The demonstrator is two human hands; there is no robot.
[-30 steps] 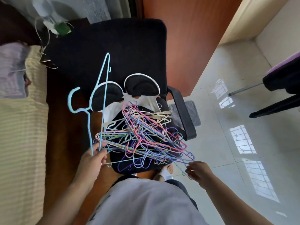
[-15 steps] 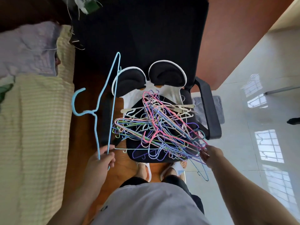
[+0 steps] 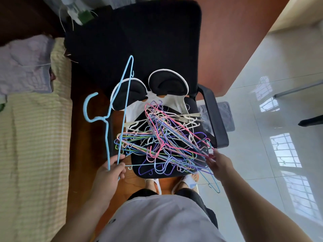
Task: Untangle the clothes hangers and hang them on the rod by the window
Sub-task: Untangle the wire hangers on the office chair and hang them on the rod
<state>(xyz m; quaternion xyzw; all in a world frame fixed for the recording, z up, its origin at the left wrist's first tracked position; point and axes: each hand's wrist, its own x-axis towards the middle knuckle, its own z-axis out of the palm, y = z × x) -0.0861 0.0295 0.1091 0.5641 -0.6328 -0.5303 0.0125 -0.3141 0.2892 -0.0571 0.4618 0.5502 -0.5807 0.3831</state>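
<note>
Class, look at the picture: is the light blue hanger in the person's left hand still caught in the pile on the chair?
No. The light blue hanger stands clear, left of the pile, gripped by the left hand.

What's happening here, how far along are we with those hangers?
Early on. The left hand grips one light blue hanger, lifted clear of the pile, hook pointing left. The right hand reaches into the near right edge of the tangled pile of hangers, fingers among the wires; whether it grips one is unclear. The pile sits on the black chair. No rod is in view.
</note>
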